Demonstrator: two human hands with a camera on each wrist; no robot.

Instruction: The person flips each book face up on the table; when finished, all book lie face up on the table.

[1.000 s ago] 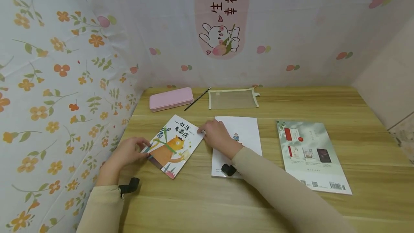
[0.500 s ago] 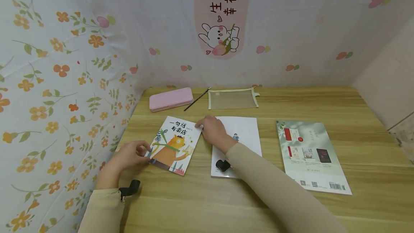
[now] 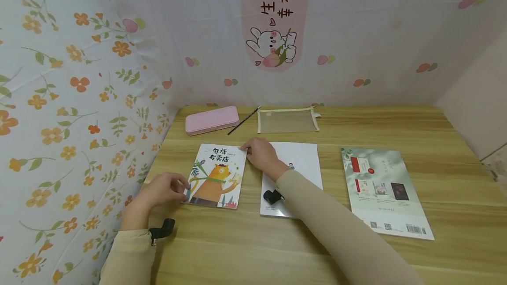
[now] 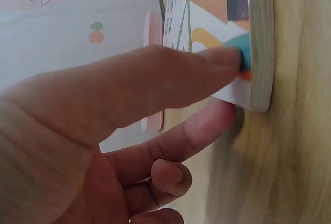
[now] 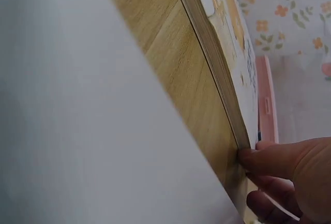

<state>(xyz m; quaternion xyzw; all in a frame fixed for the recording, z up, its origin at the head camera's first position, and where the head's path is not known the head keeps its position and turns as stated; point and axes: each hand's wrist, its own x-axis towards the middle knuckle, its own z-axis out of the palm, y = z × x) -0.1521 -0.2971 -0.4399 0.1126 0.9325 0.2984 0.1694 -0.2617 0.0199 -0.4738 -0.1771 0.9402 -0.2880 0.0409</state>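
A picture book (image 3: 215, 184) with an orange bear on its cover lies on the table, its title nearly level. My left hand (image 3: 163, 190) pinches the book's lower left corner; in the left wrist view the thumb (image 4: 207, 66) presses on the cover and the index finger sits at the edge. At the upper right corner my right hand (image 3: 263, 155) pinches the book, the thumb against its page edge in the right wrist view. Beneath the right hand and forearm, partly covered, lies a white book (image 3: 305, 162).
A green-and-white book (image 3: 386, 197) lies face down at the right. Along the back of the wooden table (image 3: 222, 250) are a pink pencil case (image 3: 211, 120), a dark pencil (image 3: 243, 121) and a mesh zip pouch (image 3: 288, 121). A flowered curtain (image 3: 71, 122) borders the left side.
The bear book has turned counterclockwise from a slanted position to nearly straight, both hands staying at its corners. The right hand has shifted slightly up and away; the other things lie as before.
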